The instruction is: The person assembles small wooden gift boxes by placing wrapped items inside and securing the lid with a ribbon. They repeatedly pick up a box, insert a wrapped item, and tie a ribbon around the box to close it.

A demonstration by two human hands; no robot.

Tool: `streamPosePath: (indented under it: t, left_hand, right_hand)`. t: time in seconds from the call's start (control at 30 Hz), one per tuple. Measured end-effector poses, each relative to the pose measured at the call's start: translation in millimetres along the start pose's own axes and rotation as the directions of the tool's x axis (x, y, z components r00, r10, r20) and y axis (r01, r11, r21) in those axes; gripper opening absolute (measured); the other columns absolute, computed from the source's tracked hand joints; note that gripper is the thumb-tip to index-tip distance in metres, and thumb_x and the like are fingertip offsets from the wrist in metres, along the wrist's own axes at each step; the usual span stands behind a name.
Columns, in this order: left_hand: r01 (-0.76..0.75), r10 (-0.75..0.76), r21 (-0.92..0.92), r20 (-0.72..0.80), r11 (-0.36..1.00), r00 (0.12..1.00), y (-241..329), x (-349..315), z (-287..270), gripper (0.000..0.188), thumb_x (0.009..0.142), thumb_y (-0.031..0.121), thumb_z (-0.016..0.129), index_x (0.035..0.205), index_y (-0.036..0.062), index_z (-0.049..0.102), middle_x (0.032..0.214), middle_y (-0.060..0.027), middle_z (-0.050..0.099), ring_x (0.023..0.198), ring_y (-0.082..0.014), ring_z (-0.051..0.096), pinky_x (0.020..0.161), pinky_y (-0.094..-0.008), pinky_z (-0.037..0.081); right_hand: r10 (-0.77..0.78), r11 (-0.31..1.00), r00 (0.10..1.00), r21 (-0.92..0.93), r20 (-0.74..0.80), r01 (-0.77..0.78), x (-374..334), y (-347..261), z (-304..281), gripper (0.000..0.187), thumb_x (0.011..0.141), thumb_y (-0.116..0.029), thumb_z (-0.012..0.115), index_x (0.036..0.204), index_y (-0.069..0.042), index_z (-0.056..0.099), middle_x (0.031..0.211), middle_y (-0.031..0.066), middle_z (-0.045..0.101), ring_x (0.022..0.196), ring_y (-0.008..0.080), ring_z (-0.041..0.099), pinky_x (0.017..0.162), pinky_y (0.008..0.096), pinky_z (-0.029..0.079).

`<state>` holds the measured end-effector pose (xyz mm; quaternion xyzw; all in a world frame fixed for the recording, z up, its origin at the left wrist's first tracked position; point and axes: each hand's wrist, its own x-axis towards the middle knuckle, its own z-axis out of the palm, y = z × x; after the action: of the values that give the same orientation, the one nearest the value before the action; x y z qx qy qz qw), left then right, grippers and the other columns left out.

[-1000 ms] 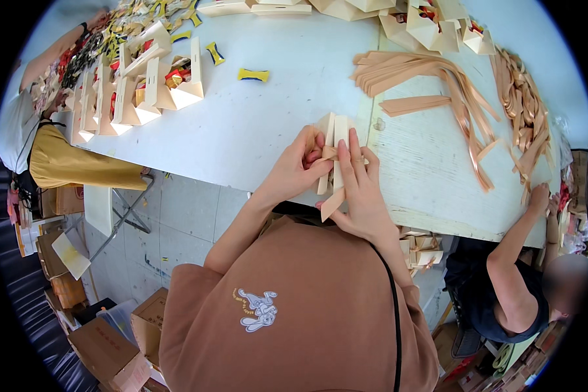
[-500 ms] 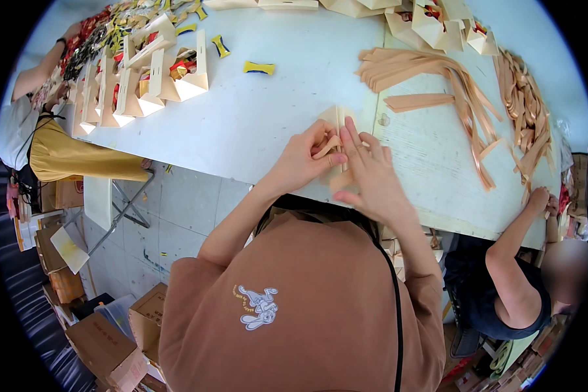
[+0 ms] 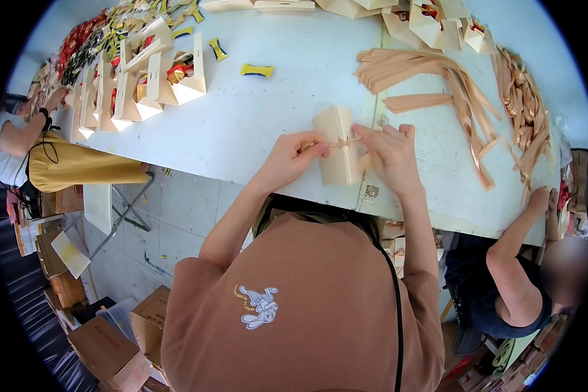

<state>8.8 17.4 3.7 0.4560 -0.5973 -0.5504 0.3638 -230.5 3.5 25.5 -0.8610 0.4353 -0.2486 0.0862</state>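
A cream folded-card box lies on the table in front of me, with a peach ribbon crossing its middle and gathered there. My left hand pinches the ribbon at the box's left side, thumb against forefinger. On the other side, my right hand has its thumb and forefinger closed on the ribbon, the other fingers curled loosely. A loose ribbon tail hangs below my right hand, by the box's right edge. Whether the ribbon is knotted is too small to tell.
Cut peach ribbons fan out at the right, beside a ribbon bundle. Open cream boxes with wrapped sweets stand at the left. A yellow packet lies ahead. Co-workers sit at both sides; cartons crowd the floor.
My hands have moved apart to either side of the box, drawing the ribbon out across it. More of the box now shows. The co-worker at the left has shifted an arm.
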Motion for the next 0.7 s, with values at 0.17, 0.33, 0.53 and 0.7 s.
streamPosePath:
  t: [0.17, 0.33, 0.53, 0.7]
  left_hand:
    - [0.069, -0.066, 0.09, -0.04, 0.994, 0.997, -7.4, -13.5, 5.8, 0.017, 0.097, 0.014, 0.061, 0.089, -0.0001, 0.065, 0.075, -0.0006, 0.062, 0.067, -0.0067, 0.044, 0.063, -0.0241, 0.038]
    - [0.029, -0.031, 0.02, 0.107, 0.999, 0.994, 0.8, -16.8, -9.5, 0.013, 0.093, 0.01, 0.067, 0.086, -0.0001, 0.065, 0.086, -0.0022, 0.06, 0.078, -0.0094, 0.051, 0.07, -0.0244, 0.042]
    - [-0.122, 0.179, -0.299, 0.169, 0.946, 0.969, 4.7, -10.6, -28.4, 0.009, 0.091, 0.006, 0.069, 0.096, 0.0003, 0.073, 0.103, -0.0033, 0.06, 0.087, -0.0132, 0.056, 0.077, -0.0276, 0.046]
    - [-0.131, 0.178, -0.286, 0.142, 0.949, 0.974, 27.5, 1.2, -4.1, 0.019, 0.091, -0.001, 0.064, 0.106, 0.0023, 0.075, 0.105, -0.0045, 0.062, 0.093, -0.0141, 0.058, 0.083, -0.0281, 0.047]
  right_hand:
    - [0.119, 0.992, 0.991, 0.049, -0.055, -0.116, -7.2, -0.3, 10.6, 0.023, 0.088, -0.003, 0.063, 0.108, -0.01, 0.073, 0.075, 0.0013, 0.066, 0.069, 0.0149, 0.056, 0.079, 0.0343, 0.032]
    - [0.187, 0.98, 0.968, 0.097, -0.166, -0.172, -9.6, -30.0, 5.5, 0.021, 0.09, -0.002, 0.062, 0.107, -0.009, 0.072, 0.08, 0.0022, 0.067, 0.076, 0.0163, 0.059, 0.087, 0.035, 0.034]
    - [0.401, 0.835, 0.91, 0.368, 0.102, -0.41, -16.1, -25.5, -29.6, 0.012, 0.091, -0.007, 0.067, 0.1, -0.006, 0.074, 0.084, 0.0041, 0.066, 0.079, 0.0186, 0.06, 0.087, 0.0342, 0.043]
    - [0.438, 0.679, 0.888, 0.596, 0.138, -0.428, -1.4, -24.0, -40.7, 0.012, 0.089, -0.009, 0.07, 0.097, -0.002, 0.074, 0.078, 0.0082, 0.064, 0.073, 0.0172, 0.059, 0.069, 0.029, 0.046]
